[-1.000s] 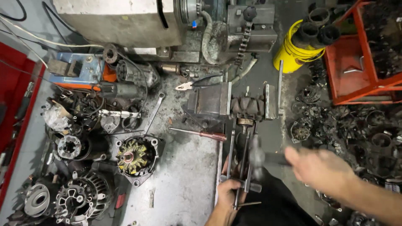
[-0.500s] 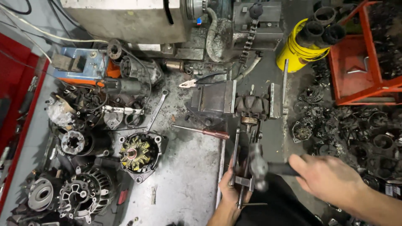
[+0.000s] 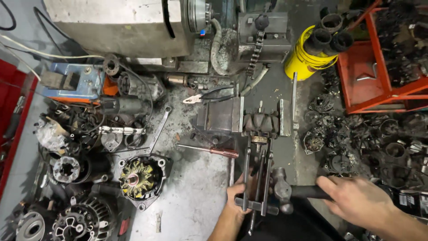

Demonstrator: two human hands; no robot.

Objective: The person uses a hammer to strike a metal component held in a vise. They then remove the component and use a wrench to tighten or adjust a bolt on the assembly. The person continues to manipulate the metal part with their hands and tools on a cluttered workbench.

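With the left hand (image 3: 238,196) clenched on the puller frame (image 3: 256,178) and the right hand (image 3: 356,198) gripping the hammer (image 3: 285,192) at three o'clock, I'd judge short square taps best while the vise (image 3: 243,118) holds the rotor (image 3: 261,122).

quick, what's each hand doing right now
Left hand: closed on the puller frame.
Right hand: closed on the hammer handle.

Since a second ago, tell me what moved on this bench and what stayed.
The right hand came in leftward, bringing the hammer head beside the puller frame. The left hand kept its grip on the frame's lower end. The rotor stays clamped in the vise.
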